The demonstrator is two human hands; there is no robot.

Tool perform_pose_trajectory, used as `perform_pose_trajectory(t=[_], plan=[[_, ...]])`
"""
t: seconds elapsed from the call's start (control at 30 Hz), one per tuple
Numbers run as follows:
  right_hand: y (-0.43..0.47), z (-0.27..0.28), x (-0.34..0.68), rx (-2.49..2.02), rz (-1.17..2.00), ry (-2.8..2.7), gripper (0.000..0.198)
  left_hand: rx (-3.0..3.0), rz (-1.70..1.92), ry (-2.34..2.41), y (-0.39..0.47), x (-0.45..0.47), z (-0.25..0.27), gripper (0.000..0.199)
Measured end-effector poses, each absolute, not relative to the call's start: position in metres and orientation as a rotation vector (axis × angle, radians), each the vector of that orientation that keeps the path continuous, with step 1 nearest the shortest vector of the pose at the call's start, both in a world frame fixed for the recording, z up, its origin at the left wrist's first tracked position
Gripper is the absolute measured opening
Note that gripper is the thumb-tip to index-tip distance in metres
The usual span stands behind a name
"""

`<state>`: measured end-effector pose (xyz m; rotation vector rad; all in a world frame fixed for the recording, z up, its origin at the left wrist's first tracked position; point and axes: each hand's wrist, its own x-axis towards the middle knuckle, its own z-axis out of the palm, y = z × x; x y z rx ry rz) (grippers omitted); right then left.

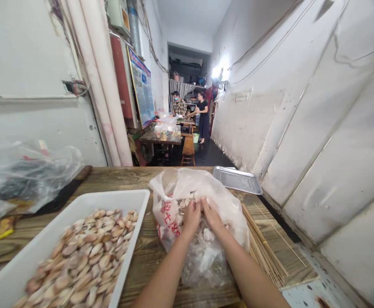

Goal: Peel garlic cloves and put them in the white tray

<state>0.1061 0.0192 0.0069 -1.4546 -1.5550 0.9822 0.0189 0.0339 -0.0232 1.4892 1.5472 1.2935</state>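
Note:
A white plastic bag [170, 184] with red print lies open on the wooden table [143, 252], holding garlic bulbs [208, 235] and papery skins. Both my hands are inside its mouth, close together. The fingers of my left hand [192, 214] are bent and closed on garlic. Right beside it, my right hand [210, 212] is closed on the garlic from the other side; the fingertips are partly hidden. To the left stands a white tray [134, 226] with many loose garlic cloves [89, 252], still in their skins.
Bundled bamboo skewers [264, 248] lie right of the bag, near a metal tray [236, 179] at the back edge. Clear plastic bags [39, 175] sit far left, beside a yellow packet [6, 226]. Two people stand by tables [161, 137] deeper in the room, near a bench [188, 147].

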Motion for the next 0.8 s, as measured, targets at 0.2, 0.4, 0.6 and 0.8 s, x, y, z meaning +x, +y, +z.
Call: perform_pose_trajectory(t=[0.2, 0.4, 0.6, 0.8], plan=[[0.025, -0.006, 0.106, -1.524, 0.87, -1.561, 0.059, 1.553, 1.215, 1.674, 0.025, 0.024, -0.016, 0.02], [0.028, -0.012, 0.103, -1.554, 0.834, -1.521, 0.052, 1.555, 1.169, 1.689, 0.026, 0.024, -0.017, 0.019], [0.032, -0.014, 0.099, -1.541, 0.87, -1.534, 0.049, 1.516, 1.113, 1.81, 0.025, 0.026, -0.016, 0.024], [0.035, -0.02, 0.099, -1.705, 0.781, -1.499, 0.038, 1.481, 1.053, 1.886, 0.025, 0.027, -0.014, 0.025]])
